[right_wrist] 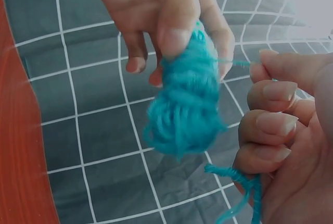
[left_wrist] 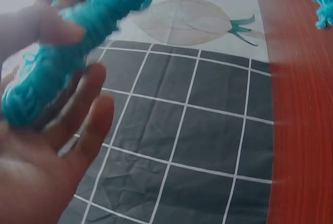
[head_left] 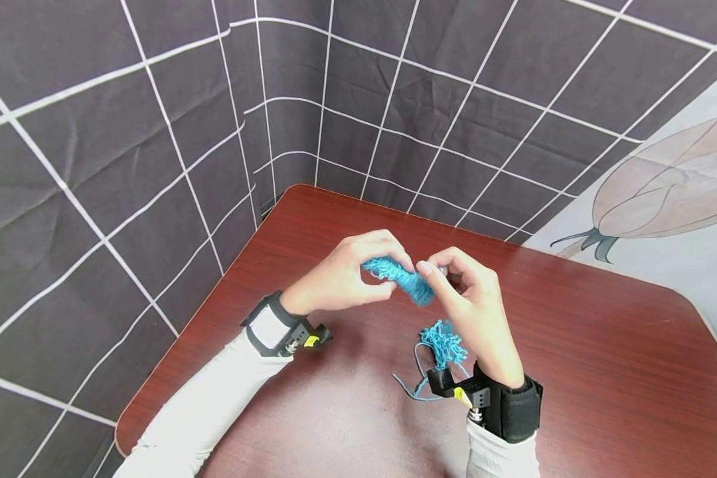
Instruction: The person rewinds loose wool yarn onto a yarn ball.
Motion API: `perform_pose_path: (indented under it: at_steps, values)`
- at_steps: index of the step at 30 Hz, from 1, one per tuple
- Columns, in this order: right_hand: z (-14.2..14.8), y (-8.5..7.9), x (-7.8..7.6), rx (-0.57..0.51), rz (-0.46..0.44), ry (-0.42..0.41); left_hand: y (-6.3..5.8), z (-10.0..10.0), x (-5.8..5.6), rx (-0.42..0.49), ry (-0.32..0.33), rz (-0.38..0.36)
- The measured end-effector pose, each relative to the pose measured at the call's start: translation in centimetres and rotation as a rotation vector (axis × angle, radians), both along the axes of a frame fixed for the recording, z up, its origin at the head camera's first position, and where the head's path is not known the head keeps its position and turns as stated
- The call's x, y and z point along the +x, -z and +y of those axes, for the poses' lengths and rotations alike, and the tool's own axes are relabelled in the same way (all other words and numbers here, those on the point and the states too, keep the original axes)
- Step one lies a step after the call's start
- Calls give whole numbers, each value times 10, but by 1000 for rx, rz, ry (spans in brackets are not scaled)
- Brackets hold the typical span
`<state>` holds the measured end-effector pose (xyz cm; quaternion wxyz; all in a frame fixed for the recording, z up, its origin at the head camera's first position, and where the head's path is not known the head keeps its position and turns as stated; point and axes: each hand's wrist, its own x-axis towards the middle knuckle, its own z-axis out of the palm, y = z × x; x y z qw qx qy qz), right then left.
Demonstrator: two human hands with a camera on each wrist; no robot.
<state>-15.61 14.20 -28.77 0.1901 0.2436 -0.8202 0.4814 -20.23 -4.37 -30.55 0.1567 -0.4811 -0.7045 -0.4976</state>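
A bundle of wound turquoise yarn (right_wrist: 184,99) is held above the table by my left hand (head_left: 358,272), its thumb and fingers gripping the bundle near one end. Looped strands stick out at both ends of it. My right hand (head_left: 469,292), just to the right, pinches a thin yarn strand (right_wrist: 237,63) between thumb and forefinger; the strand runs across to the bundle. The other right fingers are curled in, and a loose yarn end (right_wrist: 229,172) shows by them in the right wrist view.
On the reddish-brown table (head_left: 573,345), below my right hand, lies a second turquoise yarn piece (head_left: 442,343) with frayed loops and a trailing strand (head_left: 418,396). Dark cloth with a white grid (head_left: 454,86) hangs behind and at left; a patterned pale cloth (head_left: 681,179) is at right.
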Motion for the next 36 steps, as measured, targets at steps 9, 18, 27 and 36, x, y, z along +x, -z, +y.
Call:
perform_pose_path:
  at_steps: [9,18,27,36]
  values:
    - [14,16,-13,-30,5,2,-2,-3,1,43,202,-77]
    - [11,27,-19,72,8,-17,-5,-4,3,312,74,-90]
    - [-1,27,-15,155,-27,-100,9,-1,-12,286,-151,-31]
    - [1,21,-11,101,-24,-92,6,0,-7,103,-198,2]
